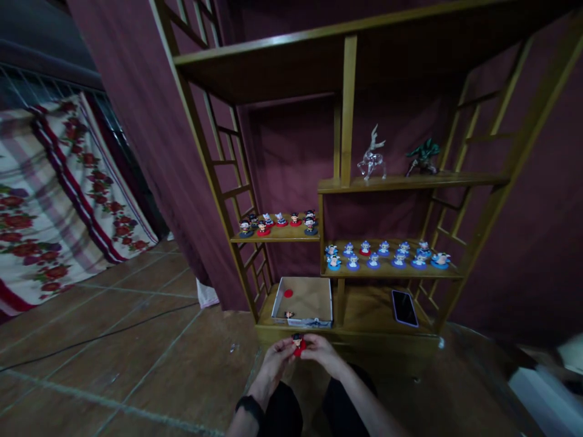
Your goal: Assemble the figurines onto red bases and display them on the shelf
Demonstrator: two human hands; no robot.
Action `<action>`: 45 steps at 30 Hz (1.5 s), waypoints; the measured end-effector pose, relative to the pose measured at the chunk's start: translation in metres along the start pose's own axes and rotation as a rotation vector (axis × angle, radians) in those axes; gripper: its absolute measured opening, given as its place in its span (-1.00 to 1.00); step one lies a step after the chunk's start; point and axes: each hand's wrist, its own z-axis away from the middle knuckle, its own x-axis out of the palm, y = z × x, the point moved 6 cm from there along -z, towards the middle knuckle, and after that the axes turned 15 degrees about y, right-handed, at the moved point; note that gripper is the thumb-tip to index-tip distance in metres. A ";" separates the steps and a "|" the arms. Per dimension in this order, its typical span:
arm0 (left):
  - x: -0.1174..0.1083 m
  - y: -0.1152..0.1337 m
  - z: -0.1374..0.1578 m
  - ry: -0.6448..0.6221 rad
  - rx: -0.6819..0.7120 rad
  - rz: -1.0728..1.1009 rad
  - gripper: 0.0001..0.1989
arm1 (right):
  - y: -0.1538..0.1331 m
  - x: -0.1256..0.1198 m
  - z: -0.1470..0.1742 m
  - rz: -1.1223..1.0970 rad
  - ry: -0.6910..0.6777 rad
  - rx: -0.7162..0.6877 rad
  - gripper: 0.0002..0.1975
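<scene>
Between my two hands, just in front of the shelf's lower edge, is a small figurine (298, 343) with a black hat and a red base. My left hand (279, 357) grips it from the left, and my right hand (322, 352) from the right, fingers closed on it. Just beyond them stands a shallow open cardboard box (310, 285) on the bottom shelf. Inside it are a red round base (288, 293) near the left wall and a small figurine piece (289, 314) lying at the front.
Several figurines (262, 228) on red and dark bases line the left shelf. Several blue-white figurines (373, 260) stand on the right one. Above are a clear deer ornament (372, 159) and a green figure (424, 155). A phone (404, 308) lies lower right.
</scene>
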 end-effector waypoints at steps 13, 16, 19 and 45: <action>0.068 0.200 0.058 -0.290 0.363 -0.090 -0.53 | -0.192 0.060 -0.027 0.046 -0.047 -0.413 -0.53; 0.085 0.248 0.067 -0.309 0.497 -0.103 -0.50 | -0.245 0.071 -0.035 0.074 0.025 -0.552 -0.53; 0.103 0.287 0.067 -0.302 0.620 -0.125 -0.49 | -0.285 0.080 -0.045 0.085 0.054 -0.641 -0.54; 0.193 0.337 -0.031 -0.114 0.853 -0.641 -0.57 | -0.172 -0.010 -0.029 0.027 0.175 -0.360 -0.72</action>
